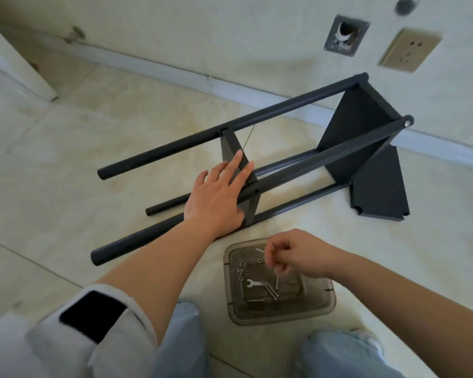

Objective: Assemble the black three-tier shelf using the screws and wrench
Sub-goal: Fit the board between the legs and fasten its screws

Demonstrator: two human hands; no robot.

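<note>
Two knees in pale blue jeans point(180, 342) sit at the near edge, with a grey sleeve point(74, 334) pushed up the left forearm. Between the knees, on the tiled floor point(38, 148), lies a smoky clear tray point(320, 306) holding loose screws point(273, 291), a few nuts along its left side, and a small flat wrench point(253, 283).

Over the tray's far part hangs the right hand point(292, 255), fingers curled and pinched together at the tips; whether they hold a screw is too blurred to tell.

Farther out, the black shelf point(257, 148) lies on its side, its four round posts running from near left to far right. One panel point(358, 135) is fixed at the far right end near the wall. A middle panel point(238, 170) stands between the posts. The left hand point(216, 197) rests flat on that middle panel and on the post just beside it, fingers straight and spread, gripping nothing.

A third panel point(380, 192) lies loose on the floor at the right, touching the frame's far end. On the wall above are a socket point(410, 50) and a metal plate point(344, 36).
</note>
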